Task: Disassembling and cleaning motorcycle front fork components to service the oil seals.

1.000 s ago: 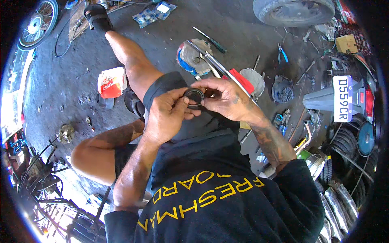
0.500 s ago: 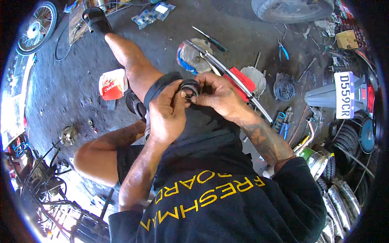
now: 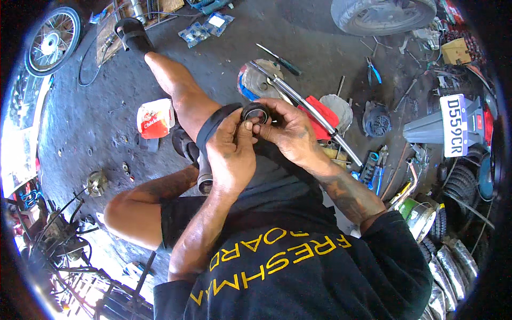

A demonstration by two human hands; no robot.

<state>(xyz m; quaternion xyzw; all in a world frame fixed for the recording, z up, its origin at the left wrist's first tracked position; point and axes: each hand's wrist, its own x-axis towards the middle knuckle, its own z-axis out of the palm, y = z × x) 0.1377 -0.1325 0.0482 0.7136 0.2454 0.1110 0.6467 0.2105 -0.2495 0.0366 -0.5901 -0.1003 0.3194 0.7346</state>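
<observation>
Above my lap I hold a round black ring-shaped part (image 3: 255, 112) with a hollow middle. My left hand (image 3: 231, 152) is closed at its near left edge, with thumb and fingertips pressed together. Around its right side curl the fingers of my right hand (image 3: 290, 133), thumb and index meeting at the lower rim. Whether the ring is loose or the mouth of a longer piece is hidden by my fingers. A grey tube end (image 3: 205, 184) shows beside my left wrist, between my legs.
A chrome rod (image 3: 314, 114) lies right of my hands, across a red cloth (image 3: 320, 120). A screwdriver (image 3: 280, 58), pliers (image 3: 373, 70) and a red-and-white packet (image 3: 156, 118) lie on the floor. Wheels (image 3: 53, 41) and motorcycle parts stand around the edges.
My left hand has moved right and its thumb now sits nearer my right fingertips. The ring's opening shows more fully. The whole view has shifted slightly.
</observation>
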